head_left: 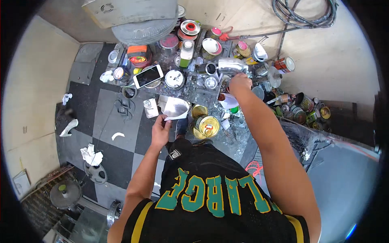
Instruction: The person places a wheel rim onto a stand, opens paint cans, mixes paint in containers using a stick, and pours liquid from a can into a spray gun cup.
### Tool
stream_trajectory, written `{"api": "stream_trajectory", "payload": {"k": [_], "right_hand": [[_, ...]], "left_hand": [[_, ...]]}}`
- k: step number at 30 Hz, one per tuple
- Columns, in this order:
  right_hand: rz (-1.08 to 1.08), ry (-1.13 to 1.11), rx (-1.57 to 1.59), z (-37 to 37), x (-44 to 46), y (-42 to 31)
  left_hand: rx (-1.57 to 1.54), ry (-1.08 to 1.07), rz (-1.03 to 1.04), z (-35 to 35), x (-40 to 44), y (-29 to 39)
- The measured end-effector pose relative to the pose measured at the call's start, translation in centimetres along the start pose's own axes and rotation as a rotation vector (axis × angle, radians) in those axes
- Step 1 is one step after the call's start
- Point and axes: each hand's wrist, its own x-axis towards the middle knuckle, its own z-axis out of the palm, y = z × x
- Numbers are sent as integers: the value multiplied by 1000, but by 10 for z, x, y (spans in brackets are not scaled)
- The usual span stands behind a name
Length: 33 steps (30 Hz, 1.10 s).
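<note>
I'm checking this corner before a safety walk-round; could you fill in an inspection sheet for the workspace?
Surface: bench stained and spattered.
Job's things: white paper cup in the left hand; silver bottle on its side beside the right hand.
Clutter: crowded cans, some open; phone lying over a can; crumpled paper near the floor.
Hands: left grips the cup's edge; right reaches over the bench, grip unclear.
Cables: dark coil at the wall; orange cord low on the right.
Surroundings: checkered floor, pale walls; other people, nothing seen.
</note>
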Motion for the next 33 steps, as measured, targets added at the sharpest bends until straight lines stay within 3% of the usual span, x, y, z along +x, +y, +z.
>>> {"api": "stream_trajectory", "payload": {"k": [1,3,6,8,9,12,14,15,18,20,21,24,25,27,28,30,33], "right_hand": [[-116,56,-28,1,-4,7],[-316,-148,55,-5,3,15],[-279,-221,586,9,3,28],[-217,7,951,51,5,35],[-115,-161,1236,56,-11,41],[-158,-164,1746,65,-89,58],[-182,-182,1750,92,-127,66],[-90,-203,1693,115,-145,68],[44,-204,1781,190,-203,67],[125,-114,1851,221,-247,68],[180,-82,1888,235,-266,71],[400,105,2010,285,-320,90],[487,225,2060,304,-337,95],[575,514,2140,326,-369,110],[650,539,1919,341,-384,124],[868,864,2083,308,-392,146],[1108,861,1951,309,-414,198]], "left_hand": [[11,-3,6,2,3,4],[26,-7,14,7,13,13],[26,-12,56,21,39,23],[9,-16,129,35,69,19],[16,-6,192,44,80,29],[334,11,355,73,122,63],[368,-24,376,99,149,82],[437,-49,363,111,160,97],[518,-27,592,149,205,86],[731,-93,499,164,223,84],[867,-130,346,169,227,89],[732,-78,362,178,204,116],[645,-84,468,179,199,111],[507,-190,697,176,174,94],[529,-268,611,177,155,88],[592,-468,482,181,120,58],[615,-834,494,197,49,22]]}}
